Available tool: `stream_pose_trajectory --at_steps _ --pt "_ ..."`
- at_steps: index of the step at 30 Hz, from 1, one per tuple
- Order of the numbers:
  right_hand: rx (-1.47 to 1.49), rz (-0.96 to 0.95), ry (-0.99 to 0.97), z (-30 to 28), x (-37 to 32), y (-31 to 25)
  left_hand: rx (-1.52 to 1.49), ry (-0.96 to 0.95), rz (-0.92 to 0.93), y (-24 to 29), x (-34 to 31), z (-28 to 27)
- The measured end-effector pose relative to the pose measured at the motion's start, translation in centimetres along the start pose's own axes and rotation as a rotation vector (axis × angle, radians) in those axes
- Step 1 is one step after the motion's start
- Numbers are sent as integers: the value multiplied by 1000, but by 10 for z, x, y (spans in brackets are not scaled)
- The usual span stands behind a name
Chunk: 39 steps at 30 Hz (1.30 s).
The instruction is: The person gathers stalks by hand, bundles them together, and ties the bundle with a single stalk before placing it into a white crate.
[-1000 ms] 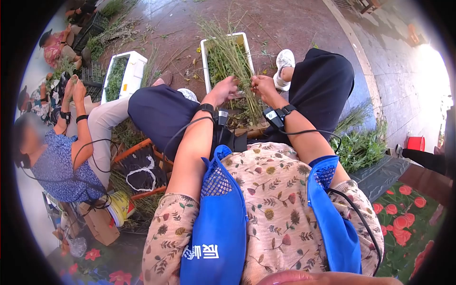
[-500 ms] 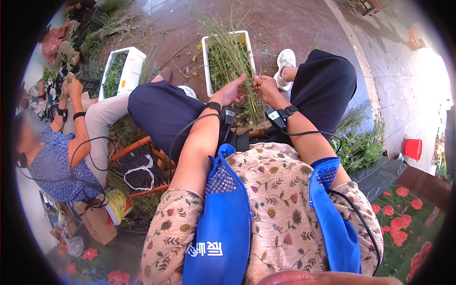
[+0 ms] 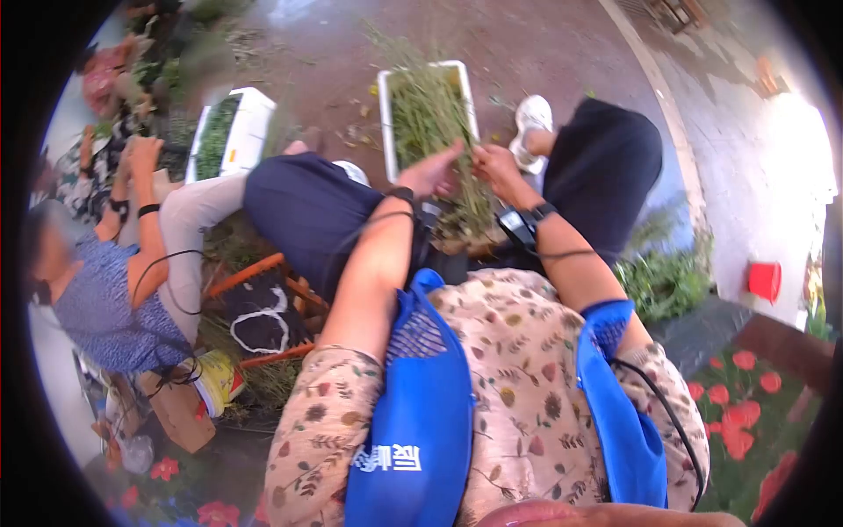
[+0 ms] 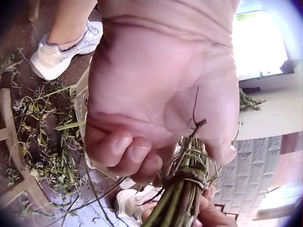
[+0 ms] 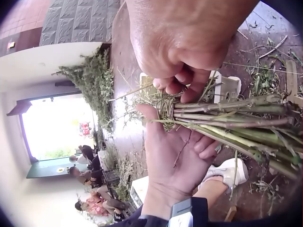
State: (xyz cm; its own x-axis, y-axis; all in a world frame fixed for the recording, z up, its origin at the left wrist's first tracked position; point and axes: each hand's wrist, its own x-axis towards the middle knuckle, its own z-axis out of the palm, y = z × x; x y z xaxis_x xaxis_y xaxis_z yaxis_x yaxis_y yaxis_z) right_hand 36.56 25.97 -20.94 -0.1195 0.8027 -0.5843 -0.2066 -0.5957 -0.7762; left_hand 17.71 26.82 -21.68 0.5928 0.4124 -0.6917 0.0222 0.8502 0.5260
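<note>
Reddish floor (image 3: 307, 44); stem bundle (image 5: 227, 119) across left grip (image 5: 174, 163).

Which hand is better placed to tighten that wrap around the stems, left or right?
Probably the right hand: its bent fingertips are right at the twisted wrap, while the left hand has its palm beneath the stems and looks better placed to steady them.

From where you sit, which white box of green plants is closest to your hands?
The white box straight ahead, between the white shoes; the other white box is further left.
</note>
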Motion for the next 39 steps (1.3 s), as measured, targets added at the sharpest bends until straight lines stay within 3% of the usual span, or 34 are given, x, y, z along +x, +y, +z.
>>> stream_pose_trajectory --at_steps 2,3,4,5,10,18,21,29,32,39 --pt "4 -42 -44 0 6 4 20 60 -19 -5 4 3" --pt "-12 -21 -118 -10 23 14 75 255 82 -9 6 12" --pt "-25 -58 -101 -9 21 14 -12 35 19 -14 23 -11" --pt "-42 -47 -41 -9 23 14 -38 -56 39 -12 15 -9" --pt "-76 -23 12 -10 25 14 -61 -26 32 -6 0 -1" --pt "-108 -54 7 -17 30 17 222 54 103 -4 0 12" --pt "-115 -63 -5 -18 33 19 512 393 329 -12 6 19" --pt "-126 -110 0 -14 36 19 681 751 401 -15 5 37" --pt "-108 -122 24 -7 33 19 960 1024 523 -15 -5 53" --pt "-200 -188 68 -2 36 20 961 1065 708 -20 1 50"
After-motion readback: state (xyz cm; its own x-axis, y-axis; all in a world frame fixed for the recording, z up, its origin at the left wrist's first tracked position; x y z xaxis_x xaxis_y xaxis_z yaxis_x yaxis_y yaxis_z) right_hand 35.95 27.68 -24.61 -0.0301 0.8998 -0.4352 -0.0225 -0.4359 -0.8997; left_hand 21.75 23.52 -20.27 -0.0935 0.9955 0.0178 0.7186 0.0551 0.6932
